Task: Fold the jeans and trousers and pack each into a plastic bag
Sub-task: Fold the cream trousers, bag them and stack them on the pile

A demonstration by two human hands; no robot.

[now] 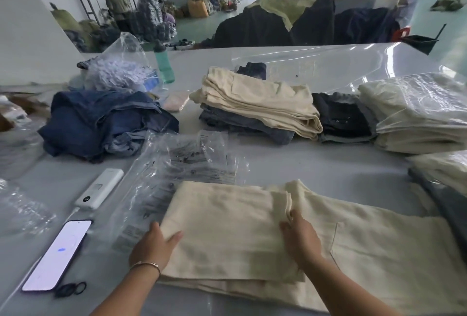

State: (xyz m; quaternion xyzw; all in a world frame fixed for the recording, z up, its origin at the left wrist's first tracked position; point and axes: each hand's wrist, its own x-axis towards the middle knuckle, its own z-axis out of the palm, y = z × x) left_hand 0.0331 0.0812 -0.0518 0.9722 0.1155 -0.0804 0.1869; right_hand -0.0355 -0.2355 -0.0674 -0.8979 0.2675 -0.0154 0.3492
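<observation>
The left hand (154, 246) grips the left edge of the cream trousers (227, 229): its thumb lies on top of the cloth and the other fingers are tucked beneath the fold. The right hand (299, 236) pinches the right edge of the folded-over upper layer, fingers curled round the doubled cloth near the middle of the garment. Between the two hands the folded panel lies flat; to the right of the right hand the rest of the trousers, with a patch pocket showing, spreads toward the table's near right corner.

The trousers lie at the near edge of the grey table (316, 164). Their far left corner overlaps a stack of printed clear plastic bags (177, 171), which spreads out toward the left. A bare strip of table runs beyond the trousers, across the middle.

Left of the bags lie a white power bank (101, 189) and a lit phone (58, 255), joined by a cable, with black hair ties (70, 289) near the phone's near end. At the far left sits a heap of blue jeans (106, 121); behind it are a bag of paper tags (118, 73) and a green bottle (164, 63). Past the bare strip is a stack of folded cream and grey trousers (257, 103), with dark folded jeans (343, 116) touching its right side. Bagged cream trousers (417, 111) are piled along the right edge.
</observation>
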